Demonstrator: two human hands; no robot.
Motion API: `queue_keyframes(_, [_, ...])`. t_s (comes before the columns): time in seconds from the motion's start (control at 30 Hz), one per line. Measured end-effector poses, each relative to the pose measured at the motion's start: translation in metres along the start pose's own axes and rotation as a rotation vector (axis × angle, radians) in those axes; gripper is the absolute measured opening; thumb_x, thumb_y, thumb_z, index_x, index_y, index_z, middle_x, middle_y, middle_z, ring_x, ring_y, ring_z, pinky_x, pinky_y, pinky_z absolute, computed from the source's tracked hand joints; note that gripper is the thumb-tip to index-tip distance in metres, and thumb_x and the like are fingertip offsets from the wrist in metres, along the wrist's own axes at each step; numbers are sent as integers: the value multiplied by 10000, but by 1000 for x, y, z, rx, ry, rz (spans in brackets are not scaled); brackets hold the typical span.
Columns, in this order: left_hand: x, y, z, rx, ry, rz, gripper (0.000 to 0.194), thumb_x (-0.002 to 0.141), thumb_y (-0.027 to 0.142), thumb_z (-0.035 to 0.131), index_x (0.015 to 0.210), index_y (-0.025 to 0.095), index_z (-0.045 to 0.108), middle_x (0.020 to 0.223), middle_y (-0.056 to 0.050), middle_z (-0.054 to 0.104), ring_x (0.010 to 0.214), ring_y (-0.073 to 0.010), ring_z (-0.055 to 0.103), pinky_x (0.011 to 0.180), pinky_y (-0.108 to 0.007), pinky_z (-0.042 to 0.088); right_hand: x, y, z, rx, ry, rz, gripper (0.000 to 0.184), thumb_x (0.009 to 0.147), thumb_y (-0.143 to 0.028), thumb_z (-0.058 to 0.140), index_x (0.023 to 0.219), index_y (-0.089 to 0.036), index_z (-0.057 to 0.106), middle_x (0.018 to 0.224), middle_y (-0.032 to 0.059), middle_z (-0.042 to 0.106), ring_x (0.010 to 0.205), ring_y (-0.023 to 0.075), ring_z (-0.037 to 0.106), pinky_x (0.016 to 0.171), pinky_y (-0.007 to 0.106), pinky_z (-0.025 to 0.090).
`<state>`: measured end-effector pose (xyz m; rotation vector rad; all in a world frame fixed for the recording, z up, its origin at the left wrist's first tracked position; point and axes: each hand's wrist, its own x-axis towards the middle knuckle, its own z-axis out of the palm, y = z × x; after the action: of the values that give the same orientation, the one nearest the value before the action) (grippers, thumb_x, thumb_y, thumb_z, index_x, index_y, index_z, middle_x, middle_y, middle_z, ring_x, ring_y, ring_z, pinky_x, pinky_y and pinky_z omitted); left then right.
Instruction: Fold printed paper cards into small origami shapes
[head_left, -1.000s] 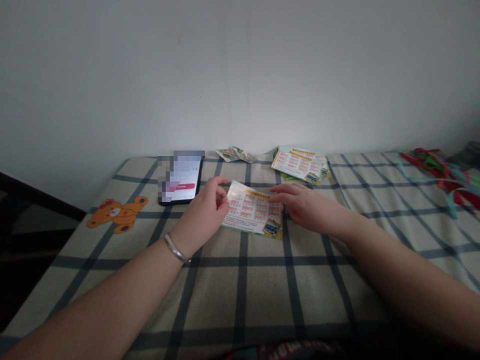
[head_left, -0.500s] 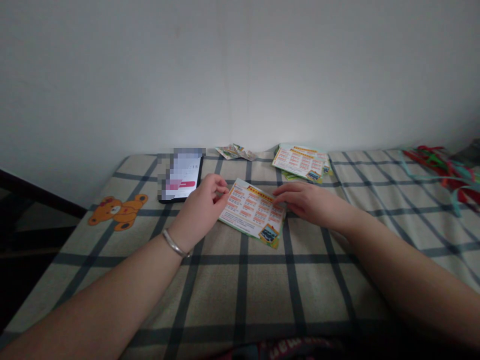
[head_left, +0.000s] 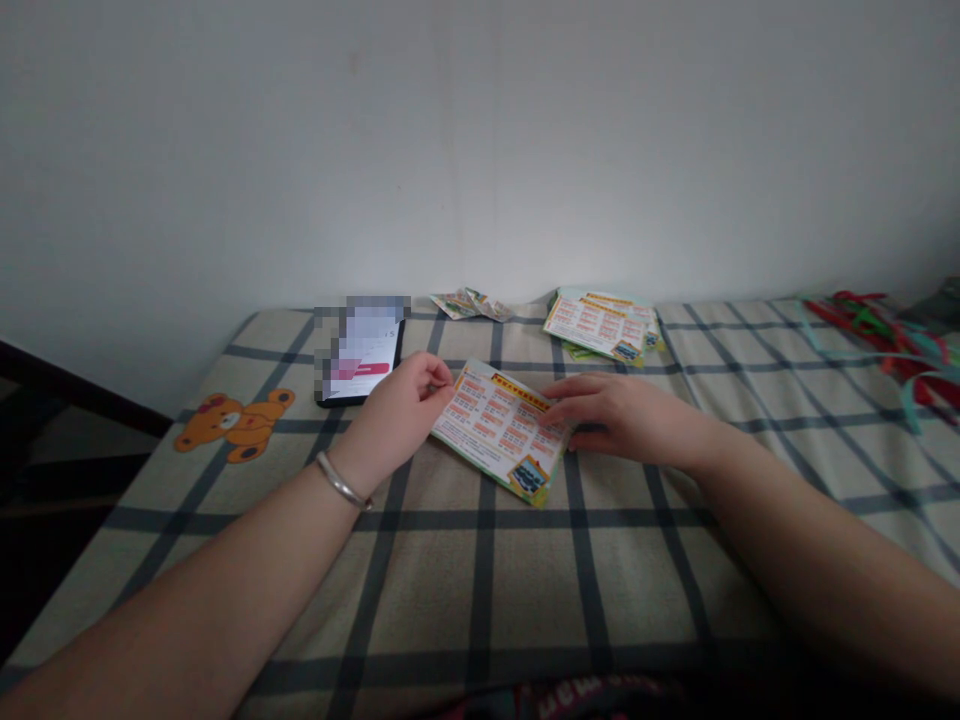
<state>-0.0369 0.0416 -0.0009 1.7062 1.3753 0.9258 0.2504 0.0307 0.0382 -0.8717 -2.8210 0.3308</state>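
Note:
A printed paper card point(head_left: 499, 428) with orange text blocks and a small picture in one corner lies on the checked cloth in front of me. My left hand point(head_left: 397, 410), with a silver bangle on the wrist, pinches the card's left edge between thumb and fingers. My right hand point(head_left: 622, 415) holds the card's right edge, fingers closed over it. The card is turned at a slant, its far corner pointing toward the wall.
A black phone point(head_left: 360, 350) with a lit screen lies at the back left. A stack of similar cards point(head_left: 600, 325) and some folded paper pieces point(head_left: 471, 305) sit by the wall. Red, green and blue ribbons point(head_left: 892, 340) lie at the right. A bear print point(head_left: 234, 424) marks the cloth.
Both hands have turned the card clockwise and drawn it slightly toward me; it now lies more slanted than a second ago.

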Motion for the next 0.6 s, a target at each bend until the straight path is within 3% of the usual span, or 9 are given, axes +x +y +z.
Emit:
queue_keyframes(0.3, [-5, 2, 1, 122, -62, 106, 127, 873, 283, 539, 956, 197, 582, 875, -19, 677, 773, -162, 661, 648, -276, 512, -2, -5, -4, 27, 76, 7, 132, 881, -233, 617, 936, -252, 735, 1392, 44, 541, 1059, 181, 620, 882, 326, 508])
queue_keyframes(0.43, [-9, 9, 5, 101, -120, 136, 177, 881, 297, 550, 1017, 209, 621, 954, -18, 703, 838, -157, 680, 736, -287, 542, 3, -18, -14, 52, 28, -13, 136, 909, -268, 576, 932, -208, 697, 1018, 42, 698, 957, 175, 613, 856, 327, 478])
queue_keyframes(0.5, [-11, 12, 7, 88, -149, 157, 209, 883, 299, 546, 1050, 213, 638, 1009, -22, 707, 883, -160, 680, 786, -298, 546, 7, -26, -16, 43, 54, 50, 134, 904, -285, 584, 906, -203, 691, 859, 27, 680, 849, 166, 598, 772, 310, 466])
queue_keyframes(0.6, [-13, 19, 11, 119, -181, 178, 243, 885, 271, 526, 1079, 215, 662, 1042, -23, 712, 901, -166, 675, 805, -307, 543, 12, -32, -10, 41, 72, 98, 120, 892, -294, 603, 897, -204, 683, 807, 18, 650, 781, 159, 571, 701, 295, 429])
